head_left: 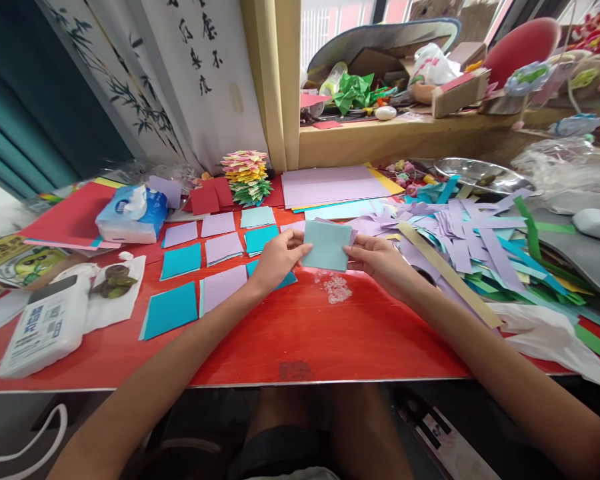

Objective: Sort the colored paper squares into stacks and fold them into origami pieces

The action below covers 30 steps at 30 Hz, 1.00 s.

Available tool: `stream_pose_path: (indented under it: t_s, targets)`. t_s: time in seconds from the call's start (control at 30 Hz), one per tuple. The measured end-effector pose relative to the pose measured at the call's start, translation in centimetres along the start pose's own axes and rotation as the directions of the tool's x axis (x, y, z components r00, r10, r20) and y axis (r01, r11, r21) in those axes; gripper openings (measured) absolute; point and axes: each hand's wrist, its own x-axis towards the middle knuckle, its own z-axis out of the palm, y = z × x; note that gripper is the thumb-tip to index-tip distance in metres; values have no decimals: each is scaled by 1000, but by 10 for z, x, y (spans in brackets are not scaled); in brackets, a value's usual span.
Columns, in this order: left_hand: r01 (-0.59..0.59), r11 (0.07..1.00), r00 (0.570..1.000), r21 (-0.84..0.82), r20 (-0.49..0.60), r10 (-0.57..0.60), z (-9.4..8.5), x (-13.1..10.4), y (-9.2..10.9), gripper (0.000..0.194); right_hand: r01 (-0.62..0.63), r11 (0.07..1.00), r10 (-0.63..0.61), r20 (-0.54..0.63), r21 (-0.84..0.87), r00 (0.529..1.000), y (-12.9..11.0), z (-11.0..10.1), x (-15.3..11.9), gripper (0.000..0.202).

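A small stack of square paper sheets [327, 247], pale blue-green on top with a lilac edge showing behind, is held up over the red table. My left hand [283, 255] pinches its left edge. At the opposite edge, my right hand [373, 257] grips it between thumb and fingers. Left of my hands lie rows of square paper piles, among them a teal pile [171, 311], a lilac pile [223, 287] and a pale blue pile [257, 217]. Part of another teal pile [285, 279] is hidden behind my left hand.
Many cut paper strips [460, 233] are heaped at right, beside a metal bowl [485, 175]. Large lilac sheets [330, 188] and a folded-paper tower [247, 177] stand at the back. A tissue pack [133, 213] and a white device [45, 327] sit at left.
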Motion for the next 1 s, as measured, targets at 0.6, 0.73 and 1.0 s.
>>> stream_pose_path:
  t_s: [0.6, 0.73, 1.0]
  targets:
    - [-136, 968, 984, 209, -85, 157, 0, -6, 5, 14, -27, 995, 22, -57, -91, 998, 5, -5, 0, 27]
    - [-173, 947, 976, 269, -80, 201, 1, -7, 4, 16, -58, 998, 58, -43, 7, 997, 3, -4, 0, 21]
    - [-86, 984, 988, 154, -113, 104, -2, -5, 5, 18, -85, 995, 88, -70, 45, 994, 2, -5, 0, 11]
